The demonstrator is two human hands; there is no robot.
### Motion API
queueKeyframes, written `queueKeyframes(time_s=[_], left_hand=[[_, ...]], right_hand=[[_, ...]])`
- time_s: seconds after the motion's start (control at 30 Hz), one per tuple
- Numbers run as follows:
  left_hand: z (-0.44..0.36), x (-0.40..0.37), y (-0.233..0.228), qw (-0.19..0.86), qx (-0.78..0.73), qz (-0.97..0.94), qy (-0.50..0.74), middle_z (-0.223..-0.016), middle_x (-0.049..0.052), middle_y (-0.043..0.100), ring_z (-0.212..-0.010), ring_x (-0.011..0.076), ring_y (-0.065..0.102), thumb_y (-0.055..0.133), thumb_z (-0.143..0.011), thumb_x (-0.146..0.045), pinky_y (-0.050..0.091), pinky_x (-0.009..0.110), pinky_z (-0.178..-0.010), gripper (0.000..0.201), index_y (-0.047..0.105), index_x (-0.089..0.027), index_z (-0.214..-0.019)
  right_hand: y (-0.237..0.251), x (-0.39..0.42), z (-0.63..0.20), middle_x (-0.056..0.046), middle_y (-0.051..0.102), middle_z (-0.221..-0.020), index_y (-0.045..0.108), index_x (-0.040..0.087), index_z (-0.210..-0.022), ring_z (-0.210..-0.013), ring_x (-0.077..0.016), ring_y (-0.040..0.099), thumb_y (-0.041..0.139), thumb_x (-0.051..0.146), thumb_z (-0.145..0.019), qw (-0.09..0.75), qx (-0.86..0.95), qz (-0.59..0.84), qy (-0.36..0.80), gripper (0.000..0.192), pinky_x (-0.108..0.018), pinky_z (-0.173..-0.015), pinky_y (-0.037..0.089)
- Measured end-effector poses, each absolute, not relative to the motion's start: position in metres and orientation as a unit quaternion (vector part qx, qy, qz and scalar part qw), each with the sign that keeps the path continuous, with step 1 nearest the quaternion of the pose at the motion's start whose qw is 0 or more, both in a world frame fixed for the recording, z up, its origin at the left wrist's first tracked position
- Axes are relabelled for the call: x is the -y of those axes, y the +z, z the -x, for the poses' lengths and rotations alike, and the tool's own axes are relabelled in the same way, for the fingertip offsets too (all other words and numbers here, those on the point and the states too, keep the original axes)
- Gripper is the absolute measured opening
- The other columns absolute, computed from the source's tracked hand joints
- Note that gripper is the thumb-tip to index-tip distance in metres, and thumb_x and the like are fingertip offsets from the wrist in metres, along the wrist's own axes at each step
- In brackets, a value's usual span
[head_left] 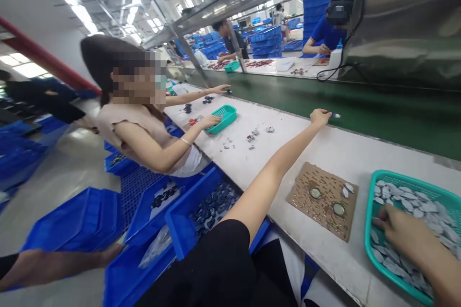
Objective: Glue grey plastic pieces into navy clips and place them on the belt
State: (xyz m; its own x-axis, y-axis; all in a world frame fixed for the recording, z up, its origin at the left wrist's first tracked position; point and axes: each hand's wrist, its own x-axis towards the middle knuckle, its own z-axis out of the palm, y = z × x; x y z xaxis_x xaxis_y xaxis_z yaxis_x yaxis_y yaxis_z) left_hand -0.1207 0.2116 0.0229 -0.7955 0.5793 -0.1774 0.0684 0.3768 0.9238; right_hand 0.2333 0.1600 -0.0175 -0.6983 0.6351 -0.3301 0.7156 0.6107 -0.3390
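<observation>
Your left hand (319, 116) is pinching a small part (336, 115) by the green belt (382, 133); your right hand (401, 224)'s in the teal basket (368, 230) of pale pieces (408, 195), can't tell its grip tbh.

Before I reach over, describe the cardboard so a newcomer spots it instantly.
Start at the long white table beside the dark green belt. On it, between the person's left arm and the green basket at their right hand, lies the cardboard. Unlike its neighbours, it is brown, speckled and bears two round, pale discs.
</observation>
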Motion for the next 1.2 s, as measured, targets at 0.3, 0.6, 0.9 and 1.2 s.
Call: queueKeyframes(time_s=[0.3, 0.6, 0.9, 1.2], left_hand=[[0.118, -0.244, 0.017, 0.214, -0.838, -0.299, 0.403, -0.141, 0.014, 0.067, -0.137, 0.0251, 0.061, 0.065, -0.101, -0.030, 0.047, 0.050, -0.121, 0.032, 0.068, -0.012, -0.127], [0.081, -0.057, 0.069, 0.156, -0.781, -0.427, 0.428, -0.133, 0.009, 0.072, -0.114, 0.0152, 0.066, 0.058, -0.098, -0.027, 0.049, 0.024, -0.102, 0.038, 0.067, -0.020, -0.133], [0.047, 0.240, -0.029, -0.069, -0.948, -0.085, 0.299, -0.118, 0.013, 0.067, -0.111, 0.0299, 0.069, 0.046, -0.087, -0.043, 0.055, 0.047, -0.106, 0.033, 0.058, -0.023, -0.110], [-0.035, 0.335, -0.115, 0.343, -0.920, -0.182, 0.060, -0.077, -0.007, 0.071, -0.094, 0.0299, 0.081, 0.053, -0.076, -0.036, 0.058, 0.038, -0.089, 0.006, 0.053, -0.030, -0.076]], right_hand=[[-0.003, -0.143, -0.231, -0.011, 0.072, -0.081, 0.061, 0.021, -0.089, -0.075, -0.0264, 0.070, 0.048, 0.015, -0.095, 0.122, -0.886, -0.394, -0.211, 0.016, -0.032, -0.063, 0.041], [0.000, -0.150, -0.232, -0.014, 0.077, -0.087, 0.071, 0.019, -0.085, -0.080, -0.0289, 0.072, 0.053, 0.015, -0.090, 0.069, -0.889, -0.380, -0.246, 0.019, -0.035, -0.069, 0.049], [0.027, -0.146, -0.236, -0.010, 0.076, -0.098, 0.070, 0.020, -0.094, -0.085, -0.0255, 0.069, 0.050, 0.029, -0.094, -0.061, -0.849, -0.423, -0.310, 0.021, -0.035, -0.071, 0.046], [0.058, -0.134, -0.236, -0.008, 0.070, -0.085, 0.074, 0.020, -0.097, -0.077, -0.0205, 0.063, 0.078, 0.082, -0.074, -0.208, -0.677, -0.363, -0.606, 0.066, -0.033, -0.065, 0.052]])
